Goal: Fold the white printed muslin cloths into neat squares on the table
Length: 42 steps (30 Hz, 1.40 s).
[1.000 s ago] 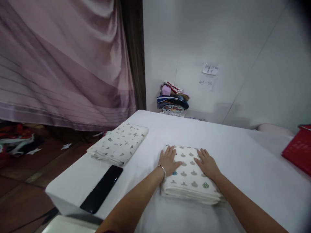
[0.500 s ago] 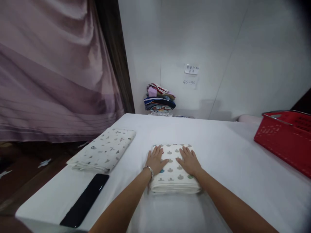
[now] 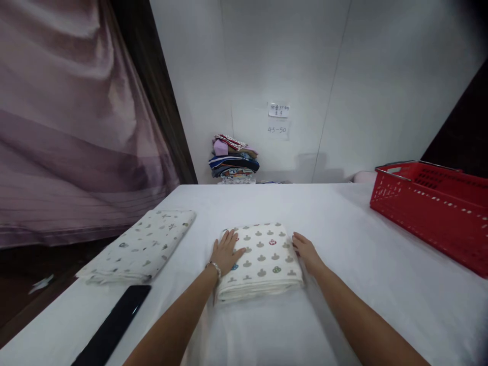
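Observation:
A folded white cloth with grey, red, blue and green mushroom prints lies in front of me. On its left part my left hand rests flat, fingers spread, a beaded bracelet at the wrist. My right hand is at the cloth's right edge, fingers stretched out and the thumb side hidden from view; whether it touches the cloth I cannot tell. Further left lies another folded white cloth with small dark prints.
A black phone-like slab lies at the left of the white table. At the right stands a red plastic basket. Beyond the far edge is a stack of folded fabrics by the wall. A pink curtain hangs left.
My right hand has slid off the top of the cloth to its right edge. My left hand stays on the cloth. The view has turned to the right.

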Each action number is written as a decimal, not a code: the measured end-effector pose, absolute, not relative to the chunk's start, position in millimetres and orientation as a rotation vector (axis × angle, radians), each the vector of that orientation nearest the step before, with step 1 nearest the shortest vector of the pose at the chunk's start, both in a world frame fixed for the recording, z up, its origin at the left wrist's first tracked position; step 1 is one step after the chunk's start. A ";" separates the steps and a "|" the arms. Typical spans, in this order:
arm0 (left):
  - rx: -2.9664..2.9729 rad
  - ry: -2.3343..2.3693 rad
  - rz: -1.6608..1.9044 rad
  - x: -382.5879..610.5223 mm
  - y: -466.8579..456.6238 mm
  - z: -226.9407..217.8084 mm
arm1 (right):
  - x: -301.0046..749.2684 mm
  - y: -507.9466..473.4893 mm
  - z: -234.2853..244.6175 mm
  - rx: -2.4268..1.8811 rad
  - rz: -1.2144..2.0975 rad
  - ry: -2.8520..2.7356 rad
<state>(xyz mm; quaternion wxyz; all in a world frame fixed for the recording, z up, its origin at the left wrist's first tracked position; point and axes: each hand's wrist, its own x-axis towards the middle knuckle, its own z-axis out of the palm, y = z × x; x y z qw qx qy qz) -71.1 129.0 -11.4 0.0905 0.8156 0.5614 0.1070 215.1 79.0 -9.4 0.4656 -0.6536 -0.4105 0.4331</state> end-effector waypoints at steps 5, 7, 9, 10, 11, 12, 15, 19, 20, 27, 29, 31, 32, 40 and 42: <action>2.441 1.690 0.249 -69.5 128.3 -6.0 | 230.1 60.3 -12.9 -1.413 1.389 -0.639; 2.448 1.710 0.174 -68.0 130.0 1.5 | 232.1 60.1 -12.6 -1.369 1.437 -0.617; 2.443 1.742 0.072 -64.0 131.6 12.2 | 233.5 62.2 -12.7 -1.300 1.499 -0.602; 2.441 1.768 0.037 -60.1 131.4 18.3 | 233.9 63.5 -13.1 -1.261 1.531 -0.587; 2.445 1.799 0.031 -54.4 129.8 24.4 | 234.1 64.7 -13.8 -1.223 1.557 -0.568; 2.457 1.822 0.055 -46.4 126.1 30.1 | 234.1 65.7 -14.7 -1.189 1.575 -0.547; 2.527 1.750 0.262 -8.8 101.3 40.7 | 234.0 66.0 -17.6 -1.104 1.599 -0.498; 2.618 1.414 0.390 53.6 53.1 35.6 | 237.6 61.5 -20.4 -0.981 1.633 -0.485; 2.622 1.385 0.391 65.7 44.2 32.3 | 239.0 60.4 -21.1 -0.942 1.643 -0.488; 2.487 1.539 0.456 86.0 39.3 20.7 | 239.5 63.7 -29.1 -0.946 1.598 -0.532; 2.438 1.556 0.466 85.6 38.4 21.9 | 237.3 65.3 -29.9 -0.967 1.577 -0.537; 2.433 1.572 0.460 87.8 32.1 22.0 | 235.9 65.7 -29.0 -0.925 1.588 -0.501; 2.451 1.575 0.444 89.3 27.9 21.3 | 235.6 65.5 -27.9 -0.891 1.601 -0.475; 2.304 1.598 0.580 84.4 25.4 20.2 | 233.5 61.2 -18.5 -0.815 1.632 -0.460; 2.105 1.622 0.660 79.1 32.9 27.1 | 232.6 59.8 -18.4 -0.911 1.605 -0.535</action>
